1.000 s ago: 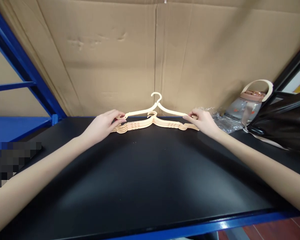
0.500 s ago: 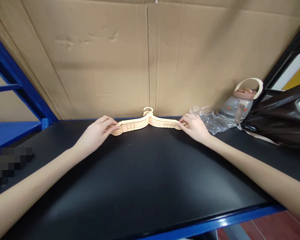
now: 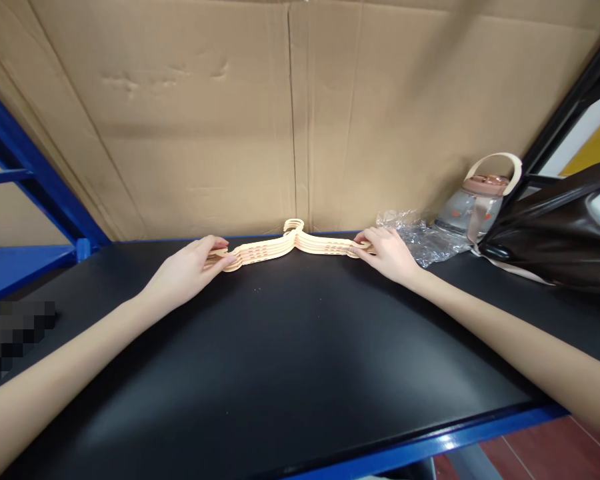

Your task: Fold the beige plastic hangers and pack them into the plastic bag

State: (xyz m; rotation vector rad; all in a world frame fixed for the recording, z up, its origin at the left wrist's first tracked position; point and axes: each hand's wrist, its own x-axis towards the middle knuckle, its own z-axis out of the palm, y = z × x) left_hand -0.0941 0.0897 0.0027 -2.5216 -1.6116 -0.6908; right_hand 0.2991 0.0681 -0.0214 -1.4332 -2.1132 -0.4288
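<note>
A stack of cream clothes hangers (image 3: 267, 250) lies on the black tabletop, near its back edge. Their hooks (image 3: 294, 225) point away from me and almost line up. My left hand (image 3: 187, 267) is at the left end of the stack, thumb on the near side and fingers on the far side, more loosely spread than on the other side. At the right end, my right hand (image 3: 387, 253) pinches the hanger tips between thumb and fingers. The outer tips are partly hidden by both hands.
Crumpled clear plastic wrap (image 3: 420, 240) lies right of my right hand. Behind it stand a clear bottle (image 3: 473, 203) with a handle and a dark shiny bag (image 3: 565, 233). A cardboard wall (image 3: 205, 133) rises behind the table; a blue metal frame (image 3: 40, 167) stands left.
The hanger hooks have drawn closer together. My left index finger has lifted and the gap to the thumb has widened. My right hand keeps its hold; the view has shifted slightly.
</note>
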